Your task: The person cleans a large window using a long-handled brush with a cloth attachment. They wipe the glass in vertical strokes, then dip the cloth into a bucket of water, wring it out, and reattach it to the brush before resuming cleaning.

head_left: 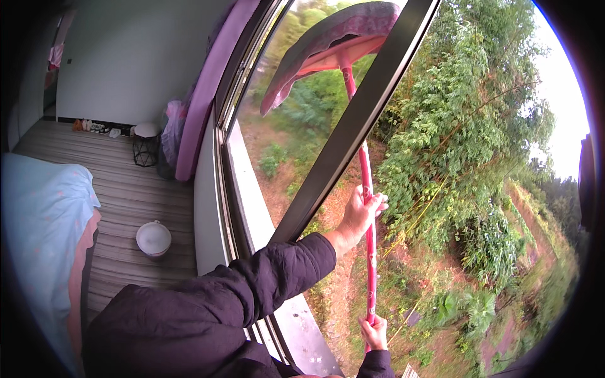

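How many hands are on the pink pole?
2: the left hand partway up the pole, and the right hand lower down, near the picture's bottom edge.

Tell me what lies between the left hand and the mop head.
In the head view, the pink pole links the left hand and mop head; a dark window bar crosses in front of it partway.

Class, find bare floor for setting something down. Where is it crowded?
Bare floor lies between the blue cover and the window-side wall, beyond the white basin. It is crowded near the far wall, around the black wire stand and purple bag.
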`<action>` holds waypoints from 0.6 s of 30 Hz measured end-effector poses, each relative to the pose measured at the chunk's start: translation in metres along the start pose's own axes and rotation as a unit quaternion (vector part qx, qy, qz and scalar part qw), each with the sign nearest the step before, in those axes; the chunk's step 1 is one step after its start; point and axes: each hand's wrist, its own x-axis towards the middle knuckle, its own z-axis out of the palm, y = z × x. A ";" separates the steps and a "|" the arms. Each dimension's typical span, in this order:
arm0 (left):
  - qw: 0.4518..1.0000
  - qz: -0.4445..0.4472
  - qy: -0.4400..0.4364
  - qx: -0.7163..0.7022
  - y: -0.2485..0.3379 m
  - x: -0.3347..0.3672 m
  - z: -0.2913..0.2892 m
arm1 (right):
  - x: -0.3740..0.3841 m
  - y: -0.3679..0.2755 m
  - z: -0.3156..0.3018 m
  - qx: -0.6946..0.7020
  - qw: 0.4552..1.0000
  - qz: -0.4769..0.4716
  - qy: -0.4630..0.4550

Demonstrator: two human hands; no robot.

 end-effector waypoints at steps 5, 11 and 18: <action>0.995 -0.083 -0.043 0.034 -0.006 -0.026 -0.013 | -0.002 0.041 -0.014 -0.040 0.997 0.045 -0.039; 0.990 -0.108 0.020 0.084 -0.087 -0.088 -0.049 | 0.002 0.142 -0.045 -0.220 0.969 0.042 -0.100; 0.984 -0.133 0.026 0.114 -0.150 -0.171 -0.054 | -0.022 0.201 -0.063 -0.398 0.844 0.126 -0.336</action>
